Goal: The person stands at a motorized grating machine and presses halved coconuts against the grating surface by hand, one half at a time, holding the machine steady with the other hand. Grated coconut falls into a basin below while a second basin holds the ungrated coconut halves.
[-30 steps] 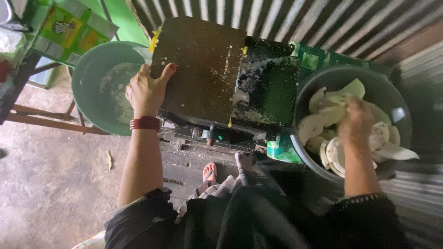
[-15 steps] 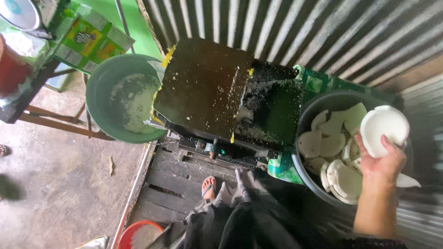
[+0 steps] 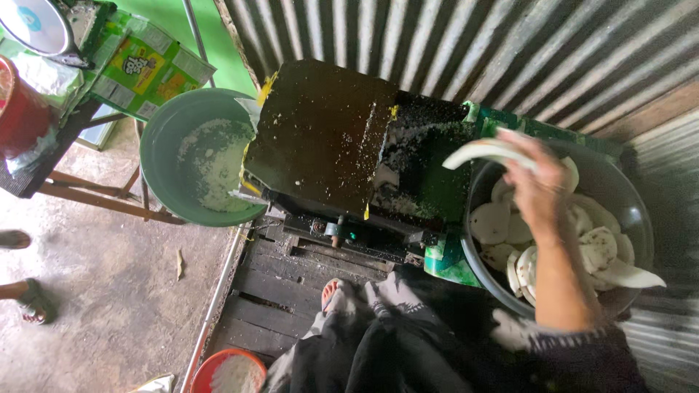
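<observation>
My right hand (image 3: 540, 191) holds a white curved coconut piece (image 3: 484, 151) in the air, just right of the dark grating machine (image 3: 328, 138) and over the left rim of the grey metal basin (image 3: 626, 196). Several white coconut pieces (image 3: 597, 247) lie in that basin. The piece points left toward the machine's speckled hopper (image 3: 422, 164). My left hand is out of view. A green basin (image 3: 164, 156) with white gratings (image 3: 215, 164) sits to the left of the machine.
Corrugated metal wall (image 3: 451, 44) runs behind the machine. A red bucket (image 3: 226, 371) with white gratings stands at the bottom. My sandalled foot (image 3: 331, 295) rests on dark wooden planks (image 3: 284, 291). Another person's feet (image 3: 22, 291) show at the left edge. Green cartons (image 3: 145, 69) lie top left.
My right hand lifted a coconut piece out of the grey basin and swung it left toward the machine. My left hand left the machine's lid and dropped out of view.
</observation>
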A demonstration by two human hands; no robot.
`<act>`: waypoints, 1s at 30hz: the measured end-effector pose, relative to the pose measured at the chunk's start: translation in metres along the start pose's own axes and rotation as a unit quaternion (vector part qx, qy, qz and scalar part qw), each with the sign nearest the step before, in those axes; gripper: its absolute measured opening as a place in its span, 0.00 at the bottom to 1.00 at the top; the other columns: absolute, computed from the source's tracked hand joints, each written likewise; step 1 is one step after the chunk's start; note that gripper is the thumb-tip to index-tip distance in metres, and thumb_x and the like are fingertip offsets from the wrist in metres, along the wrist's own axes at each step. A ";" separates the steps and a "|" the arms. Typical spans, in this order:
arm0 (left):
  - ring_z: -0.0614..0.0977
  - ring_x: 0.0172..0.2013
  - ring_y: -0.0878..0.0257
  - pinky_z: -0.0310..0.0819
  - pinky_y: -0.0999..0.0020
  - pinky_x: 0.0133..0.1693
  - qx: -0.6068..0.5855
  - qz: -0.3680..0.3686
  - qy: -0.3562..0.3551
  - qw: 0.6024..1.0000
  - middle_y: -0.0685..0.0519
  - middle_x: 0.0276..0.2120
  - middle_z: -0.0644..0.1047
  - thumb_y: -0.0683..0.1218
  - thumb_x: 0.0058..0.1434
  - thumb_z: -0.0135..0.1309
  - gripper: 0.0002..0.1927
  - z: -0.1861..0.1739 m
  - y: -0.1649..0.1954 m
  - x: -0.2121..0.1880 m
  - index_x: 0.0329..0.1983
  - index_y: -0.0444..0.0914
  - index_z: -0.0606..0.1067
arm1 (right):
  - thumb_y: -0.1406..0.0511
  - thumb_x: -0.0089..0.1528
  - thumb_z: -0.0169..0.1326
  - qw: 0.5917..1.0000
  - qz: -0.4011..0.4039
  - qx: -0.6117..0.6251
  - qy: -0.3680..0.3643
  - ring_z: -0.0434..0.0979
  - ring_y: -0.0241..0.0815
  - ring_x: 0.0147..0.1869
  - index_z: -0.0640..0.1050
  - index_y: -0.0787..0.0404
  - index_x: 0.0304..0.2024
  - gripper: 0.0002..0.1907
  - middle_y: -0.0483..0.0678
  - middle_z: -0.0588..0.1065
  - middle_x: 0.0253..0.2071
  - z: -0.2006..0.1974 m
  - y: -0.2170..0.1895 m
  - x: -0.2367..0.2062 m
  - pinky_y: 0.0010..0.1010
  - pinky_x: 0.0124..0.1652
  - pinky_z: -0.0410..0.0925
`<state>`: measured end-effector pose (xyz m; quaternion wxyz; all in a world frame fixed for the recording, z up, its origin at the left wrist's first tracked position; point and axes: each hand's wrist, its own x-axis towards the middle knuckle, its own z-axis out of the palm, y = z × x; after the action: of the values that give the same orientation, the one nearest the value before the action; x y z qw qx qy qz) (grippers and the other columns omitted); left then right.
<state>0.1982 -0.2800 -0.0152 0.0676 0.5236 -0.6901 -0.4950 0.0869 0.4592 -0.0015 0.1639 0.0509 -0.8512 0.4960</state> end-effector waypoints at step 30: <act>0.79 0.53 0.40 0.70 0.46 0.52 0.231 0.494 -0.059 0.836 0.39 0.55 0.78 0.75 0.63 0.51 0.44 0.302 0.103 -0.130 0.67 0.38 0.70 | 0.64 0.60 0.58 0.915 -0.110 -0.310 -0.232 0.55 0.61 0.77 0.62 0.66 0.72 0.39 0.61 0.61 0.72 0.139 0.006 0.030 0.57 0.68 0.56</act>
<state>0.0029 0.0035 -0.0337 0.1397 0.0834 -0.9540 -0.2517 0.0250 0.3446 -0.0596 0.0226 0.2046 -0.9654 0.1602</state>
